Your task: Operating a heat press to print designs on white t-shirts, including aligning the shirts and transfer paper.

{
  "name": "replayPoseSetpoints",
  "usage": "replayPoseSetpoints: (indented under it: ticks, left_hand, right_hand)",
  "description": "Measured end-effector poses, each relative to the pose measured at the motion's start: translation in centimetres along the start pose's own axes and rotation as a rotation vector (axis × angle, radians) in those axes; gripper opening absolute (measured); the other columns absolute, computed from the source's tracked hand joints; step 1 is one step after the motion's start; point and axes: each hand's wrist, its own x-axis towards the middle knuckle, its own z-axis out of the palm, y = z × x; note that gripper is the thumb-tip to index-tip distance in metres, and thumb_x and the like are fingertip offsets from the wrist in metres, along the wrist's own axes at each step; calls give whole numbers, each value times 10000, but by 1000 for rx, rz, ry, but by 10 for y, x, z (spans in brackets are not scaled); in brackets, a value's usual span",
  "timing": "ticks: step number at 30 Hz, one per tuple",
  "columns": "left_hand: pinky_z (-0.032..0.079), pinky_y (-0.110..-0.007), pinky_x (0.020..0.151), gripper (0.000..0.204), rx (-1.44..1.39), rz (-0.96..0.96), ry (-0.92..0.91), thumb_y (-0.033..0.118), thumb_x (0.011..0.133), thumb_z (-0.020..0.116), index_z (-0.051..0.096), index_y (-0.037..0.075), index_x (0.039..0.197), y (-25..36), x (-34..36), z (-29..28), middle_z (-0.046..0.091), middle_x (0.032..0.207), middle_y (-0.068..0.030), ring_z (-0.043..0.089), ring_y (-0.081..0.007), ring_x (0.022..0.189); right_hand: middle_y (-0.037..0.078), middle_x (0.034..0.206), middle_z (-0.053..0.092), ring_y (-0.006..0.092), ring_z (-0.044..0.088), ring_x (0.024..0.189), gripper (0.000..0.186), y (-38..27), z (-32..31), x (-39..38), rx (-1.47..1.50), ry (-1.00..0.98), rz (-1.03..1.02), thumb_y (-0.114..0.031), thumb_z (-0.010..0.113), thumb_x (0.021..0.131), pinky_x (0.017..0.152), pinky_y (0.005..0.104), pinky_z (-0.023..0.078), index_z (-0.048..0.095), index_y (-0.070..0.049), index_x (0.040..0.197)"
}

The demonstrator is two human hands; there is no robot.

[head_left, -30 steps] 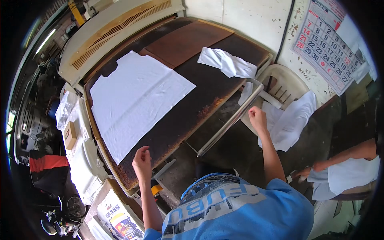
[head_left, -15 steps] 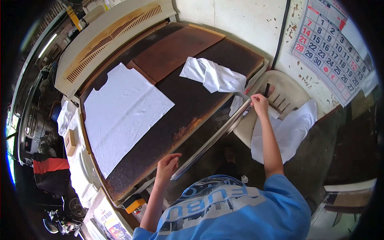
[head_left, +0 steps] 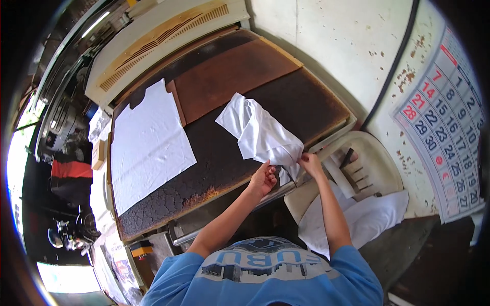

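A crumpled white fabric piece (head_left: pixel 263 127) lies over the front right of the dark press bed, its near end hanging at the edge. My left hand (head_left: pixel 263 179) pinches this near end between thumb and finger, the other fingers curled. At the near right corner of the cloth, my right hand (head_left: pixel 310 164) has closed its fingertips on the fabric. To the left, a white shirt-shaped fabric panel (head_left: pixel 150 145) is spread flat on the bed, with a cut-out at its far end.
A reddish-brown sheet (head_left: pixel 232 76) covers the far part of the press bed (head_left: pixel 214 148). At the right stands a cream plastic chair (head_left: pixel 380 158) with white cloth (head_left: pixel 365 214) draped on it. A calendar (head_left: pixel 444 122) hangs on the wall. A metal rail (head_left: pixel 189 237) runs along the bed's front.
My left hand has moved right and up to the crumpled fabric and taken hold of it. My right hand has moved from beside the chair to the fabric's corner. The view has shifted.
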Motion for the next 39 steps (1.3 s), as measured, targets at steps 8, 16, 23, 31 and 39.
replayPoseSetpoints:
  ticks: [8,16,23,31,39]
  left_hand:
    - [413,-228,580,139,122,33,-64,245,874,550,551,107,864,-7,-6,12,555,719,35,507,-66,639]
    - [465,-335,839,252,433,501,-500,219,913,439,508,21,1053,56,-130,102,577,1009,-83,586,-165,897]
    - [474,-341,830,266,190,847,-700,254,911,426,518,34,1029,111,-229,76,597,985,-66,598,-171,876]
    - [464,-288,718,489,694,647,-221,272,773,639,476,-14,1134,34,-298,45,575,956,-99,558,-166,867]
    - [416,-324,811,520,855,789,-185,269,720,669,474,-51,1082,14,-338,-9,517,981,-154,514,-219,923]
  right_hand:
    - [21,753,609,159,581,716,178,-13,-74,-20,970,-209,311,-252,560,788,680,281,450,610,-84,819]
    - [50,895,639,166,605,779,357,-25,-107,-43,1165,-313,517,-360,513,859,667,295,486,598,-48,1009]
    - [52,861,611,179,583,819,224,-105,-124,-61,1208,-433,265,-253,487,882,785,309,457,594,-85,986]
    - [107,1172,466,216,443,1103,403,-145,-27,-135,1307,-875,367,-338,435,901,928,355,378,440,-68,1200]
    - [162,1242,430,266,387,1191,670,-297,82,-277,1751,-1232,348,-484,421,863,960,401,356,282,-23,1330]
